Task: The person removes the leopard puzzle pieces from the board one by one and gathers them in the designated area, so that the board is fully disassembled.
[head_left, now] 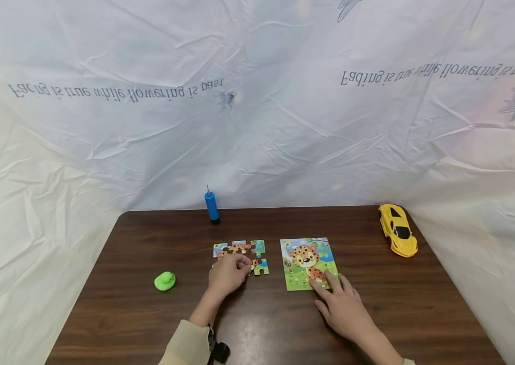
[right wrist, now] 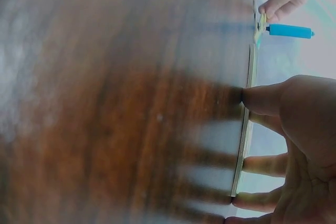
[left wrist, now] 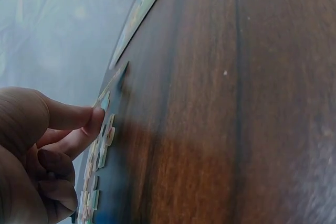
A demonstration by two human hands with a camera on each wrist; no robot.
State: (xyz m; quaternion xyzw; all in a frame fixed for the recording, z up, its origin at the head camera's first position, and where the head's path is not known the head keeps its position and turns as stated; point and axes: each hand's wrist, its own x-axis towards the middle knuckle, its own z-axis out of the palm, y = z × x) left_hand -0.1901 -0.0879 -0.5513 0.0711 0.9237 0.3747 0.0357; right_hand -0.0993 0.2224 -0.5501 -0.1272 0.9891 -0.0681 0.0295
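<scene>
My left hand (head_left: 227, 275) is over a group of jigsaw pieces (head_left: 258, 247) showing parts of a spotted leopard. In the left wrist view its thumb and forefinger pinch a thin jigsaw piece (left wrist: 109, 86), tilted up above the flat pieces; its picture cannot be made out. The hand hides some of the group in the head view. To the right lies a leopard picture board (head_left: 295, 276). My right hand (head_left: 347, 310) rests with spread fingers at the lower right of that board, and several fingertips touch it or the table beside it in the right wrist view.
A green toy duck (head_left: 164, 281) sits left of the pieces. A blue cylinder with a thin metal tip (head_left: 211, 205) stands near the back edge of the brown table (head_left: 257, 324). At the back right is a yellow toy car (head_left: 397, 230). White printed cloth (head_left: 257, 126) hangs behind.
</scene>
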